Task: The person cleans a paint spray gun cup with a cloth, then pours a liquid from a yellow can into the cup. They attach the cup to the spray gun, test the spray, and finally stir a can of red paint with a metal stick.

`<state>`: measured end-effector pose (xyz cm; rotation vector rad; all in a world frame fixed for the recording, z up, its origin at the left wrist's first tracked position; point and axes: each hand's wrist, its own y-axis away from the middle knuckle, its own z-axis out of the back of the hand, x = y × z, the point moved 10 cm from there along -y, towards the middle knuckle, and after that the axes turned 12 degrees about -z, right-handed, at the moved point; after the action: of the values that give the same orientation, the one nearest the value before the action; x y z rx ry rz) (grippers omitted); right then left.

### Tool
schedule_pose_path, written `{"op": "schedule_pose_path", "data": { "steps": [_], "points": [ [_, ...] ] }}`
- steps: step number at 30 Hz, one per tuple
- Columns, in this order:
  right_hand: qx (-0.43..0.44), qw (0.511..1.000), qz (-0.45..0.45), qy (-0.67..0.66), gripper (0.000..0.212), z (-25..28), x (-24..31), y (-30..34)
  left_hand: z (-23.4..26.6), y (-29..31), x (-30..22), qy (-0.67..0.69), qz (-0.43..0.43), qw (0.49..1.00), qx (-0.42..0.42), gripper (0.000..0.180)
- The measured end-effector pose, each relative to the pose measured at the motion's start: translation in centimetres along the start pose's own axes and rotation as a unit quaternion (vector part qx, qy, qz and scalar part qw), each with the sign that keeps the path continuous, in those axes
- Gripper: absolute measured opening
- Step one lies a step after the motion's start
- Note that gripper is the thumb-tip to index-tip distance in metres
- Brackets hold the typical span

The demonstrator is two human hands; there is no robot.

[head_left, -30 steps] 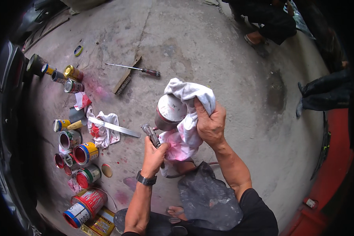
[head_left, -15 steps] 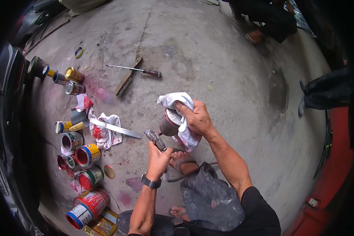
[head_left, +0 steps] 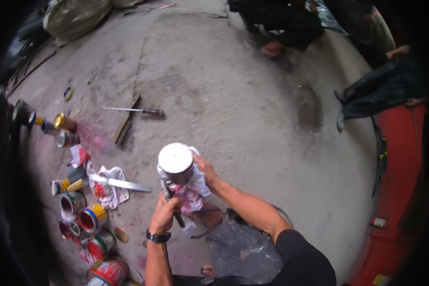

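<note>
In front of me my left hand (head_left: 164, 213) is closed around a grey metal spray gun (head_left: 165, 189), with a watch on that wrist. Above the gun sits its dark cup (head_left: 180, 178), topped by a round white lid (head_left: 175, 158). My right hand (head_left: 206, 172) grips a white rag (head_left: 196, 187) with pink stains and presses it to the cup's right side; some of its fingers are hidden. A dark hose (head_left: 209, 232) runs behind the hands. To the left of the gun lies a flat light strip (head_left: 130, 185), partly on a red-stained cloth (head_left: 110, 196).
Several opened paint cans (head_left: 93, 217) and a red-streaked bucket (head_left: 108, 270) stand at left. A screwdriver (head_left: 152, 112) lies across a wire brush (head_left: 124, 126) on the concrete. Co-workers' legs (head_left: 291, 29) show at far right, near a red panel (head_left: 400, 176).
The cup has tilted so its white lid faces up toward me. My right hand and the rag have moved down and left to the cup's side. The whole view has shifted.
</note>
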<state>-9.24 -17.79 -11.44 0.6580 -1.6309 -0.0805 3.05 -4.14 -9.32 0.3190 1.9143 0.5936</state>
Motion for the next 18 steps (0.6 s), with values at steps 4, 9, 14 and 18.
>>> {"op": "schedule_pose_path", "data": {
  "steps": [4,9,14,18],
  "points": [
    [0.155,0.984,-0.079,-0.034,0.046,-2.6,8.7,-1.5,0.3,-1.2,-0.1,0.052,-0.003,0.998,0.024,0.030],
    [0.168,0.942,0.209,0.202,0.045,0.0,4.1,-1.8,-2.1,-0.3,2.0,0.077,0.047,0.993,0.077,0.031],
    [0.238,0.970,-0.036,-0.032,0.043,-1.4,3.4,-2.2,-0.9,-0.4,0.6,0.059,0.012,0.995,0.079,0.031],
    [0.233,0.969,-0.058,-0.047,0.040,-0.1,9.2,-1.2,0.4,-2.4,2.5,-0.051,0.026,0.991,0.120,0.045]
  ]
}}
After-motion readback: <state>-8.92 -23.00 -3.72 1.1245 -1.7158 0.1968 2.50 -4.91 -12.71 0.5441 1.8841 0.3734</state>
